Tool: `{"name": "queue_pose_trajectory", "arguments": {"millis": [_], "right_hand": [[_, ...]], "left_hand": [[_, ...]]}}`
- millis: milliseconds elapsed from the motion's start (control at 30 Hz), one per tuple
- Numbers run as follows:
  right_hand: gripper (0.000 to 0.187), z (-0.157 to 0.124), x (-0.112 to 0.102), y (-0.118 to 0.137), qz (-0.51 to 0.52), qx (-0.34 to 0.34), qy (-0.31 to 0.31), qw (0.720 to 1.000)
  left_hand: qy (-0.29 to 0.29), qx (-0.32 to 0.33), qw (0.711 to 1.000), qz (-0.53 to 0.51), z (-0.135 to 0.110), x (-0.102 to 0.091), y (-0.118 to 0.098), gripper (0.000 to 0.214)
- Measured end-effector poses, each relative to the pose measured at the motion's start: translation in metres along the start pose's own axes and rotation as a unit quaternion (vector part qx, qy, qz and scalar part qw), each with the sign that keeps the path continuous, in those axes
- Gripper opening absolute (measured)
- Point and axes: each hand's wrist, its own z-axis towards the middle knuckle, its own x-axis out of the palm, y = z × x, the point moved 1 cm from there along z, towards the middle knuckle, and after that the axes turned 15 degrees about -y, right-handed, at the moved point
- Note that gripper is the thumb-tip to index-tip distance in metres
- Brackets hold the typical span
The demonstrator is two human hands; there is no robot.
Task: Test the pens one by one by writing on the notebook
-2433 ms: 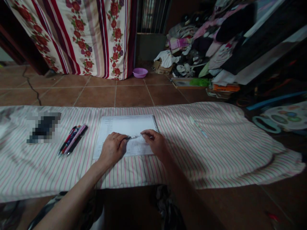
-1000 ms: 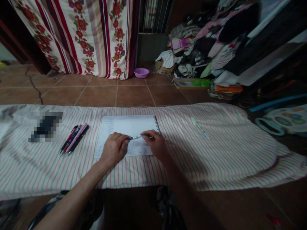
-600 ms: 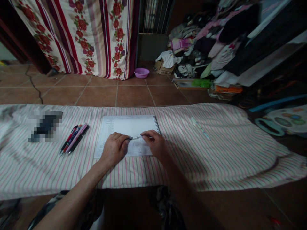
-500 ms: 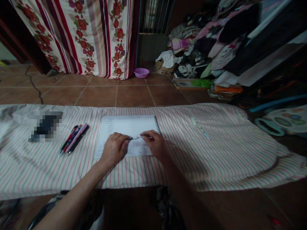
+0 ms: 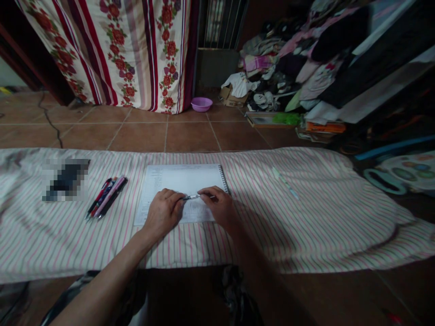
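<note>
A spiral notebook (image 5: pixel 183 179) lies open on a striped cloth (image 5: pixel 306 213) spread over the floor. Above its lower part, both my hands grip one pen (image 5: pixel 190 197) lying crosswise. My left hand (image 5: pixel 163 213) is closed on the pen's dark end. My right hand (image 5: pixel 219 208) pinches the pale end. The hands sit close together and cover the page's lower middle.
Several pens (image 5: pixel 106 197) lie left of the notebook beside a blurred dark object (image 5: pixel 65 179). A pale pen (image 5: pixel 285 182) rests on the cloth to the right. Beyond are tiled floor, a purple bowl (image 5: pixel 201 104), a floral curtain (image 5: pixel 136 50) and a clothes pile (image 5: pixel 288 68).
The hands have stayed on the pen with hardly any motion. The view has shifted slightly, so everything sits a touch lower and to the right.
</note>
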Motion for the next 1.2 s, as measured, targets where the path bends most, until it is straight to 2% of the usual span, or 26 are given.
{"name": "queue_pose_trajectory", "arguments": {"millis": [233,500,767,1067,1200], "right_hand": [[0.015,0.0,0.0,0.005,0.003,0.064,0.009,0.998],[0.01,-0.001,0.002,0.003,0.027,0.069,0.012,0.997],[0.022,-0.001,0.001,-0.002,0.059,0.118,0.025,0.991],[0.015,-0.001,-0.001,-0.002,0.025,0.078,0.01,0.997],[0.017,0.005,-0.018,-0.01,-0.016,0.07,-0.025,0.997]], "left_hand": [[-0.014,-0.005,1.0,-0.007,0.0,0.001,-0.001,0.019],[-0.009,-0.018,1.0,-0.021,0.0,0.001,-0.002,0.016],[-0.007,-0.04,0.999,-0.026,0.001,-0.001,-0.001,0.016],[-0.017,-0.046,0.999,-0.017,0.002,-0.001,0.002,0.016],[-0.024,-0.041,0.999,-0.018,0.002,-0.003,0.004,0.017]]}}
